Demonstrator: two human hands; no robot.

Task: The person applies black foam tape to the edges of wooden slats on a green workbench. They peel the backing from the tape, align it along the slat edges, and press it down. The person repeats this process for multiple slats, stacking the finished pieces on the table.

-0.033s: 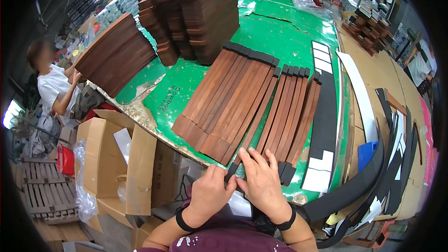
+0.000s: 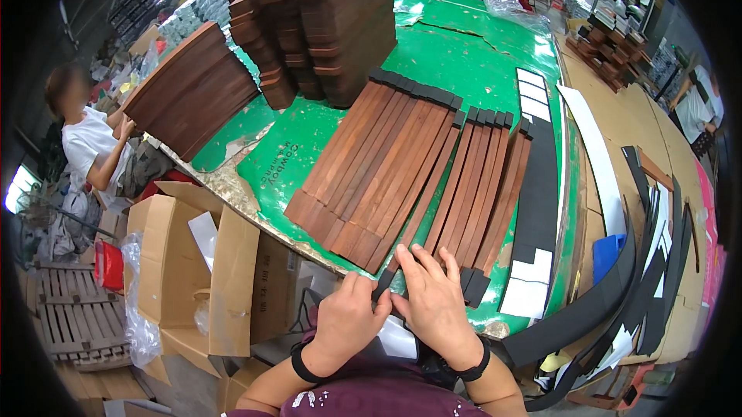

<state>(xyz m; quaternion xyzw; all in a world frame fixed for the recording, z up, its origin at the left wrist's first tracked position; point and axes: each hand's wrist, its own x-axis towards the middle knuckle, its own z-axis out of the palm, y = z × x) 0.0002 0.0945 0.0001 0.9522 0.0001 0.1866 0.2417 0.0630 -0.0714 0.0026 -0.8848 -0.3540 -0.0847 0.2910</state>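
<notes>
A dark brown wooden slat (image 2: 418,226) lies on the green tabletop (image 2: 456,20) with its black-covered near end (image 2: 383,282) between my hands at the table's front edge. My left hand (image 2: 349,315) is curled, thumb and fingers closed at that black end. Stretched and spread, the fingers of my right hand (image 2: 437,305) rest over the near ends of neighbouring slats, its thumb close to the left thumb. To the left lies a row of slats (image 2: 371,170) with black far ends. Several more slats (image 2: 473,193) lie to the right, some black-tipped at both ends.
Tall stacks of brown slats (image 2: 348,30) stand at the back left. Black strips with white pieces (image 2: 539,208) lie right of the slats; more black strips (image 2: 657,262) and a blue object (image 2: 608,257) lie farther right. An open carton (image 2: 182,278) stands at left. Other people work around the table.
</notes>
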